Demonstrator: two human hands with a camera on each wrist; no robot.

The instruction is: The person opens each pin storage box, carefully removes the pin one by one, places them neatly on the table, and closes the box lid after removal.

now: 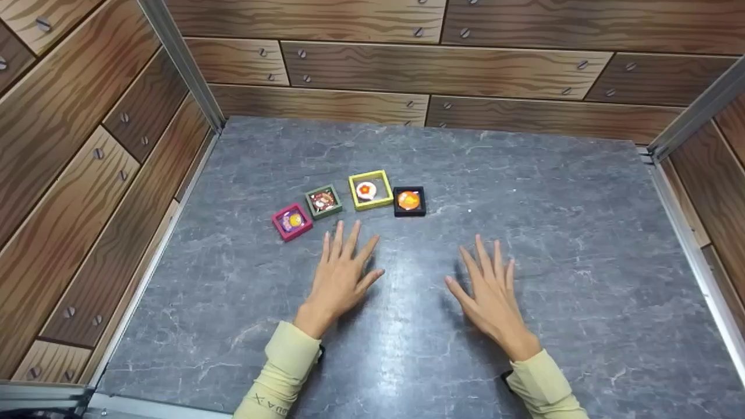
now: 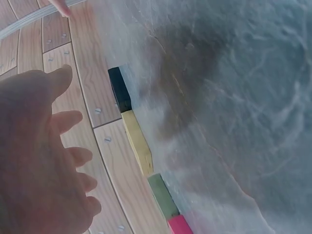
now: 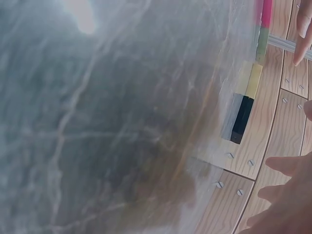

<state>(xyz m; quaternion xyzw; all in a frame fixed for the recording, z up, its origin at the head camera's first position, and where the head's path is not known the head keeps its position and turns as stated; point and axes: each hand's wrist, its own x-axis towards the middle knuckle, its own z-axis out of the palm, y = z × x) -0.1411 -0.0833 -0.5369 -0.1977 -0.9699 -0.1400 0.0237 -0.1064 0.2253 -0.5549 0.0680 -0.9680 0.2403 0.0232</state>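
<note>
Both hands hover palm-down over the grey marbled table with fingers spread, holding nothing. My left hand [image 1: 337, 279] is nearest to the small square boxes, its fingertips just short of the green box [image 1: 323, 201]. Left of that one lies a pink box [image 1: 292, 222] with a purple and yellow inside. A larger yellow box [image 1: 371, 190] shows a white and red-orange round piece. Touching or almost touching its right side is a black box [image 1: 410, 201] with an orange round piece. My right hand [image 1: 493, 297] is apart from the boxes, to their lower right.
The grey table [image 1: 582, 233] is walled by wood-print panels [image 1: 361, 67] at the back and both sides. Metal frame rails [image 1: 692, 256] run along the table's side edges. Light glares off the surface between the hands.
</note>
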